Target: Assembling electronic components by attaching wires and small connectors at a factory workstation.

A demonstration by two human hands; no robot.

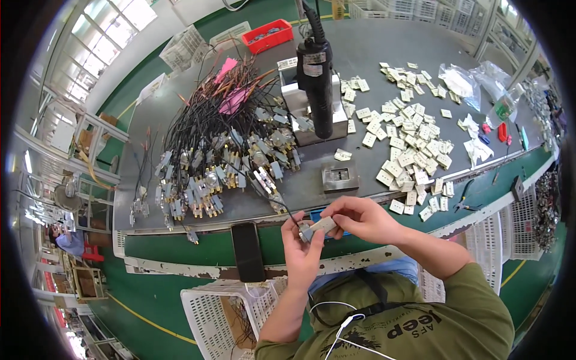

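Just right of the phone (248, 252), the left hand (302, 253) pinches a grey connector (305, 233), the right hand (366, 220) a cream plate (324, 225) touching it. Loose plates (414, 141) lie farther right on the desk (384, 48).

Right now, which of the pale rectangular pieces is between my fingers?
The pale piece in your right hand, beside the grey connector in your left hand; the other pale pieces lie loose on the tabletop.
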